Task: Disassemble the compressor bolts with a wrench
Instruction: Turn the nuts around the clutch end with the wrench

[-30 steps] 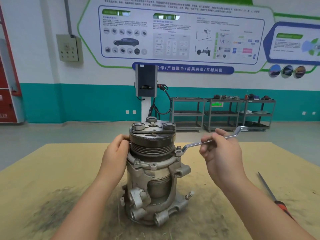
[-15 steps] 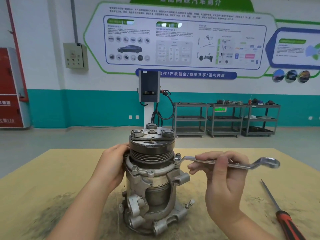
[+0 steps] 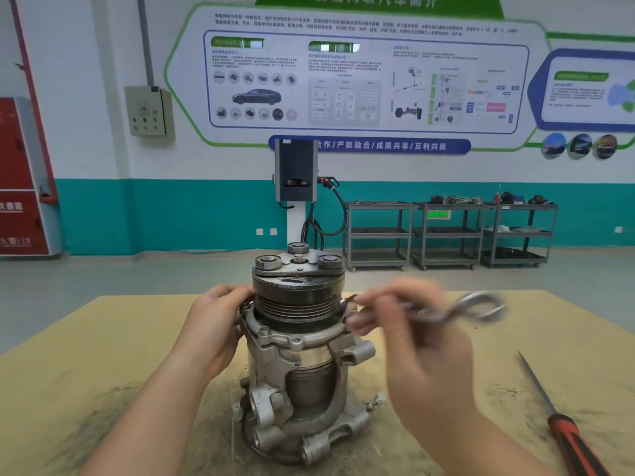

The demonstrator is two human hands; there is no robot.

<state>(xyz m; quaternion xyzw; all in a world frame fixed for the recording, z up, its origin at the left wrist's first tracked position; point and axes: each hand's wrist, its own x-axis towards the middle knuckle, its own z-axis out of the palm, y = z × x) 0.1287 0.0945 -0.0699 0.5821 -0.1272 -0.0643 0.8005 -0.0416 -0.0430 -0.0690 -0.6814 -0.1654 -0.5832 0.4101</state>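
Nearest, my left hand [image 3: 214,333] cups the compressor's [image 3: 297,341] side, fingers curled round its flange; my right hand [image 3: 417,341], blurred, grips the wrench [image 3: 443,309], fingers wrapped on its shank, its near end at a bolt [image 3: 347,304] on the flange's right; the compressor stands upright mid-worktop [image 3: 103,355]; a red-handled screwdriver [image 3: 563,427] lies well apart, right; beyond, carts [image 3: 446,235] line the teal wall.

Teal-banded wall [image 3: 137,214], grey carts [image 3: 446,231]
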